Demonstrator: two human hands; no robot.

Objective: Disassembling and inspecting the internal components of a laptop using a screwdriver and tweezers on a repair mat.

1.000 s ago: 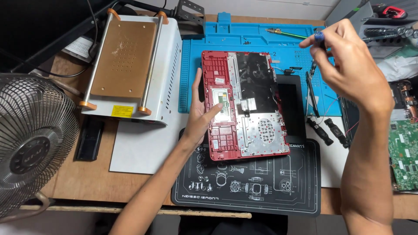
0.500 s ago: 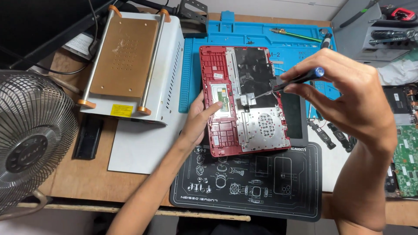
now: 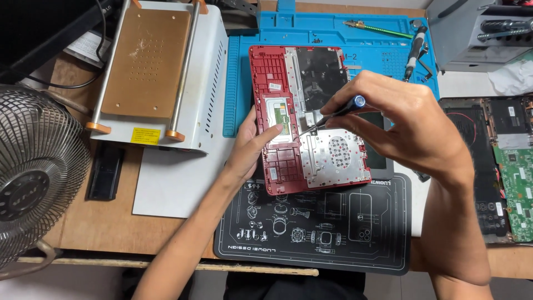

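Overhead, left hand (image 3: 252,147) fingers spread flat, steadying red laptop shell (image 3: 305,116), right hand (image 3: 400,119) fingers clamped on blue-capped screwdriver (image 3: 330,115), tip on shell, black mat (image 3: 316,228) beneath, worktop (image 3: 105,222).

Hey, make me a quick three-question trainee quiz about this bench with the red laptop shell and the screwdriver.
1. True or false: the left hand rests on the red laptop shell's left edge.
2. Which hand holds the screwdriver? A) left B) right C) neither
3. Fill in: the shell's lower part lies on the ___ work mat.

Key: 1 true. 2 B, the right hand pinches it, tip down on the shell. 3 black; the blue mat lies under its upper part.
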